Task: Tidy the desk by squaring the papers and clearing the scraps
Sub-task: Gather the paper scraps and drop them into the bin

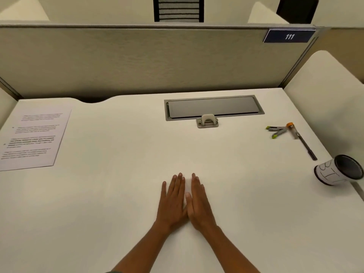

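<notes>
Resting flat on desk point(118, 194): left hand point(173, 201), right hand point(199, 203), fingers point(194, 181) straight

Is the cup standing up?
No, the cup lies on its side at the desk's right edge, its dark open mouth showing.

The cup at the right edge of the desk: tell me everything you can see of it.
The cup lies tipped on its side near the desk's right edge, its dark mouth facing right and away from the person. Its wall is white with black line drawings and a dark band at the base; it looks like paper or plastic. What shows of the inside is dark and bare. Only the desk touches it; a black pen lies just behind, apart.
</notes>
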Action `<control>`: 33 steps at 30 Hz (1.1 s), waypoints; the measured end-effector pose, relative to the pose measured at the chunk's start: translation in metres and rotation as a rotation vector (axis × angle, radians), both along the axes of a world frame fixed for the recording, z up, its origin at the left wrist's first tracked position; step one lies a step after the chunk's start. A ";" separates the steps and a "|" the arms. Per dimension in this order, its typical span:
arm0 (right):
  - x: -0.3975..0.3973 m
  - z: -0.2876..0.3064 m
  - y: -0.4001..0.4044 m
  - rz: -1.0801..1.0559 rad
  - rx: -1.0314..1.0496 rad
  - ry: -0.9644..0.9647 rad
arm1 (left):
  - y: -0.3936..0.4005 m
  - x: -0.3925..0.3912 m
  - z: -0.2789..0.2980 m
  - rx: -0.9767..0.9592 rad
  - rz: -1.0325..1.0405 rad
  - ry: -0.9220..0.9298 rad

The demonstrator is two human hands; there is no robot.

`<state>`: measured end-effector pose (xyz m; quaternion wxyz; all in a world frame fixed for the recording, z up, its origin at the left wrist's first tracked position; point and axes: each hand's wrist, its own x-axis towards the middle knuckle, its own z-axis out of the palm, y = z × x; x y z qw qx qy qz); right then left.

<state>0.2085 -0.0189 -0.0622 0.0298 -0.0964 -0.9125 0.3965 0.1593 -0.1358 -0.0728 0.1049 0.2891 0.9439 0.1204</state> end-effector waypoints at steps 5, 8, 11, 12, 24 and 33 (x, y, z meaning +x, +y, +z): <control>0.009 0.002 0.033 -0.211 0.054 0.028 | -0.013 -0.010 0.003 0.107 0.031 0.002; 0.012 0.001 0.054 -0.269 0.065 -0.010 | -0.039 -0.025 0.001 0.141 0.173 0.034; 0.014 -0.001 0.067 -0.304 0.075 -0.038 | -0.054 -0.032 -0.003 0.093 0.199 0.043; 0.015 -0.002 0.068 -0.306 0.080 -0.047 | -0.052 -0.032 -0.004 0.073 0.180 0.050; 0.015 -0.007 0.071 -0.273 0.100 -0.055 | 0.048 0.009 -0.002 0.106 -0.055 0.001; 0.020 -0.006 0.066 -0.174 0.216 -0.012 | -0.006 -0.017 0.009 0.468 0.185 -0.024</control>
